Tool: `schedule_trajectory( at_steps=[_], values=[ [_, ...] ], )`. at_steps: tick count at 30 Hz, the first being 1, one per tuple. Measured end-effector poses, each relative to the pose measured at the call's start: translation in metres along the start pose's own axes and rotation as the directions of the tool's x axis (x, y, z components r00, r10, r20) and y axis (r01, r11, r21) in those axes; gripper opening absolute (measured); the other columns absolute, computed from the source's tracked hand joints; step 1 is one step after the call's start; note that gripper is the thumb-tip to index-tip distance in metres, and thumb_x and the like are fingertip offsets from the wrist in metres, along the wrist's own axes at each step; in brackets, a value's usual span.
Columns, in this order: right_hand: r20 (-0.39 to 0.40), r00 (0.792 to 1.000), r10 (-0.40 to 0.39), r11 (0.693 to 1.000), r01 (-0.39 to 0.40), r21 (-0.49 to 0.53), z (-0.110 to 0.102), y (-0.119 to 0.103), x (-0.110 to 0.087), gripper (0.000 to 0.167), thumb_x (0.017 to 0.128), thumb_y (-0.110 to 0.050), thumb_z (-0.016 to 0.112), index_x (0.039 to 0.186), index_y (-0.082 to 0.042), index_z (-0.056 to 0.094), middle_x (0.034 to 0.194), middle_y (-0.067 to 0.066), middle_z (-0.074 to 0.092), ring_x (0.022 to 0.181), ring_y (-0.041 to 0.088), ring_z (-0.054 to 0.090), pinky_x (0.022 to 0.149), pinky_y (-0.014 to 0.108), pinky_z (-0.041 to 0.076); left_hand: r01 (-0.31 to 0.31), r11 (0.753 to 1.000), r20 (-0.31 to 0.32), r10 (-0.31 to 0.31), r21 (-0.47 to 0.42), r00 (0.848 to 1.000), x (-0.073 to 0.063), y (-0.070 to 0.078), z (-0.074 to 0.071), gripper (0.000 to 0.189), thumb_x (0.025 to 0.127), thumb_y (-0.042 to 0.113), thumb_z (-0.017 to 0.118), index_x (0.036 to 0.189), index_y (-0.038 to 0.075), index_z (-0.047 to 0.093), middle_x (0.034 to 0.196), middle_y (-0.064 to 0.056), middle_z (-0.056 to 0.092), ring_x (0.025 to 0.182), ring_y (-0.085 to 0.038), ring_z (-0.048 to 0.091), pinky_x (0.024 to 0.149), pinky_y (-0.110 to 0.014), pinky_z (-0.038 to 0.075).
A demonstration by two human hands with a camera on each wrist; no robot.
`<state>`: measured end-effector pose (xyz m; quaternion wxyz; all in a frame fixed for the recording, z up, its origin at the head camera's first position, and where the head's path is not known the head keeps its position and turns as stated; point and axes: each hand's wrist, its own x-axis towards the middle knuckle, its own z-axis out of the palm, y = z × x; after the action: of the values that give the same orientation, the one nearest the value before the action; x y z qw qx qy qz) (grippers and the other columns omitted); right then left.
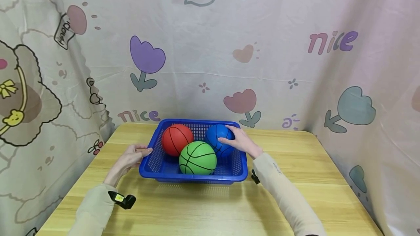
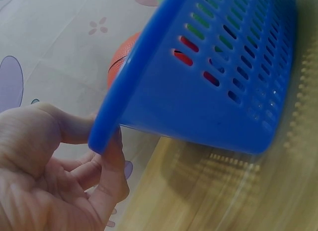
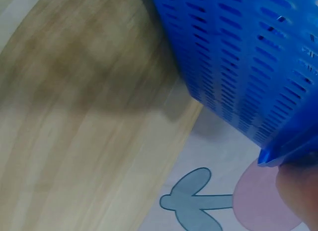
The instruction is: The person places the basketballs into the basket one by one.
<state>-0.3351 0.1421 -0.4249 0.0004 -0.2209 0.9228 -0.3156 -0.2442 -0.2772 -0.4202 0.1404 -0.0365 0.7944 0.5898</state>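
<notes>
A blue plastic basket point(image 1: 193, 177) with slotted walls stands on the table, and three small basketballs sit in it. The red basketball point(image 1: 177, 137) lies at the back left, the green basketball point(image 1: 198, 158) at the front middle, the blue basketball point(image 1: 218, 139) at the back right. My left hand point(image 1: 134, 154) pinches the basket's left rim, thumb on top and fingers under it, as the left wrist view shows. My right hand point(image 1: 242, 141) reaches over the right rim and grips the blue basketball, thumb and fingers spread on its upper right side. The right wrist view hides that ball behind the basket wall.
The wooden table point(image 1: 282, 192) reaches to a printed cloth curtain point(image 1: 279, 64) behind and at both sides. Black wrist cameras point(image 1: 123, 200) are strapped over both light sleeves. The basket's back rim is near the table's far edge.
</notes>
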Motion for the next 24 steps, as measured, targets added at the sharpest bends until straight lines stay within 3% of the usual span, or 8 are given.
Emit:
schedule_trajectory(
  at_steps=[7,24],
  values=[
    [-0.011,1.000,0.007,1.000,-0.007,0.014,0.0018,0.0017,-0.0020,0.083,0.091,-0.055,0.068,0.153,-0.006,0.041,0.156,0.019,0.044,0.145,0.039,0.042,0.117,0.056,0.038,0.007,0.999,-0.017,-0.006,0.050,1.000,-0.0005,0.0014,-0.0007,0.065,0.105,0.025,0.052,0.145,-0.019,0.025,0.132,-0.036,0.056,0.082,-0.012,0.071,0.075,-0.032,0.062],
    [0.024,0.999,0.029,1.000,-0.029,-0.003,0.0003,0.0001,-0.0023,0.088,0.093,-0.058,0.064,0.157,-0.008,0.032,0.162,0.018,0.035,0.151,0.040,0.031,0.121,0.058,0.030,0.018,0.998,-0.019,-0.017,0.056,1.000,0.0003,0.0001,-0.0014,0.066,0.106,0.025,0.052,0.146,-0.019,0.024,0.137,-0.039,0.051,0.085,-0.014,0.071,0.076,-0.035,0.063]
  ],
)
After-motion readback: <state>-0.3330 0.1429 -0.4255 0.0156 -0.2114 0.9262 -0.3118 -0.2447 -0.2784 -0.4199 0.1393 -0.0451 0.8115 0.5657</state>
